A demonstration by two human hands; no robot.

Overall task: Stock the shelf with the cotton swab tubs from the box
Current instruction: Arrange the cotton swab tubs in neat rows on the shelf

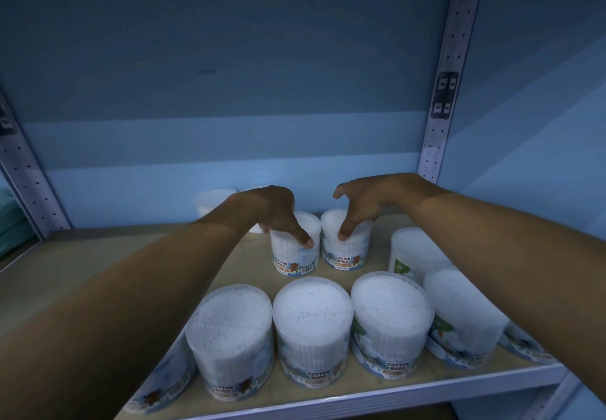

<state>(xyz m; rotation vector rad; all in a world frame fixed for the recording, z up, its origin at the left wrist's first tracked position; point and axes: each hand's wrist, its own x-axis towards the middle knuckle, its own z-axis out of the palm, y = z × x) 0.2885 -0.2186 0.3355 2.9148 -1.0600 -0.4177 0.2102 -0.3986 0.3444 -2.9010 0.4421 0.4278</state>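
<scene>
Two clear cotton swab tubs stand side by side at mid-depth on the wooden shelf (98, 255). My left hand (275, 209) grips the left tub (292, 255) from above, thumb pressed on its front. My right hand (367, 203) arches over the right tub (347, 252), its thumb on the tub's front and its index finger lifted. Both tubs rest upright on the shelf. Several more tubs (313, 321) form a row along the front edge. Another tub (413, 249) stands behind that row on the right. No box is in view.
Two more tubs (213, 203) stand at the back left, partly hidden by my left forearm. Perforated metal uprights (449, 75) frame the bay on both sides, with a blue back wall behind. Bare shelf board lies to the left of the tubs.
</scene>
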